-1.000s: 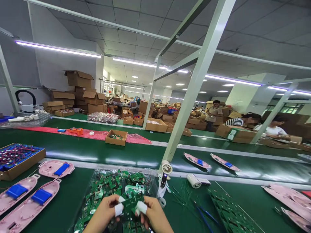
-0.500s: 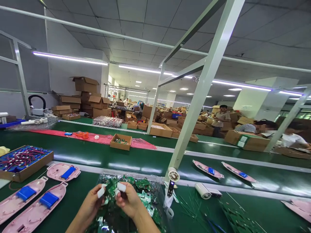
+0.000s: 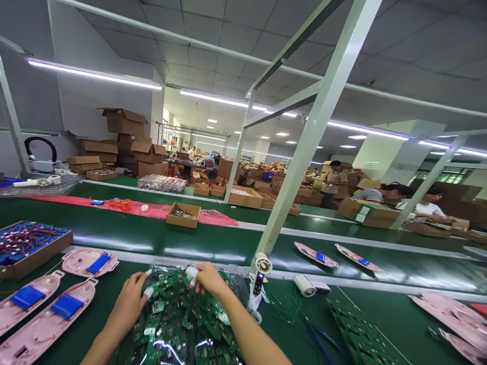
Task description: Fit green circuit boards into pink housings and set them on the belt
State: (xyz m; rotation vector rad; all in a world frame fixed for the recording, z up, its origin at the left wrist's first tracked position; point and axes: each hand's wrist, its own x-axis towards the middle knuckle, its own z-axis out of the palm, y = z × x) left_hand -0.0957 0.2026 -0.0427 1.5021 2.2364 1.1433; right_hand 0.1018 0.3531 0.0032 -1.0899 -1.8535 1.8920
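A heap of green circuit boards lies on clear plastic in front of me, between my hands. My left hand is at the heap's left edge, fingers bent and thumb apart from the index finger. White covers sit on its fingertips, which touch the boards or the plastic. My right hand reaches into the back of the heap with its fingers drawn together. White coverings show on its fingertips too; what lies between them is hidden. Pink shells with blue battery packs lie to the left.
A carton of wired blue packs stands at left. A small white fan stands by the slanted metal post. Rightward lie a white cylinder, blue-handled tool, board panel and pink shells. People work beyond.
Both hands, held up above the boards before, have moved apart and down onto the heap. The left went left, the right toward the back. The camera view has shifted slightly.
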